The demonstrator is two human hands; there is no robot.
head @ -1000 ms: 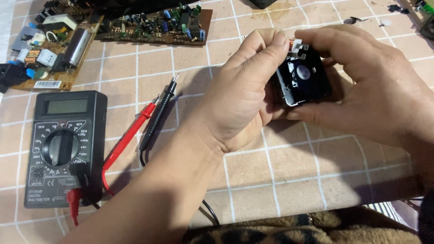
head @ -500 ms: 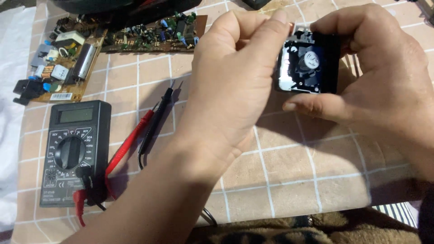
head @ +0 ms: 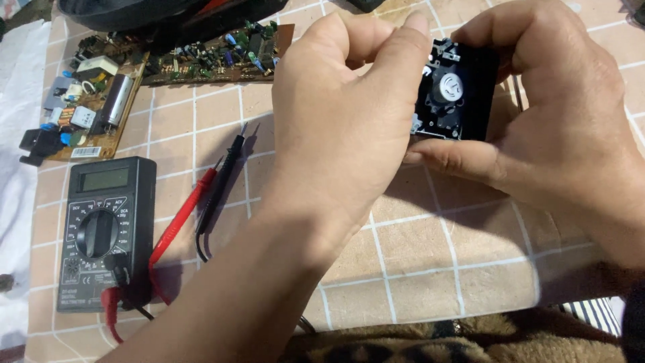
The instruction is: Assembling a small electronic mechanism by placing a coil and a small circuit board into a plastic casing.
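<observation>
Item: small black plastic drive module with round white hub [head: 451, 94], upper right of frame, raised above the checked-cloth desk [head: 416, 269]. Left hand [head: 342, 128] and right hand [head: 557, 114] both clamped on it. Risk: slipping grip drops it; fingertip pressure may strain the exposed hub.

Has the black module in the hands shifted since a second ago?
Yes. The black module, held by both hands, has risen away from the multimeter toward the far circuit boards, though the camera shifted too.
</observation>
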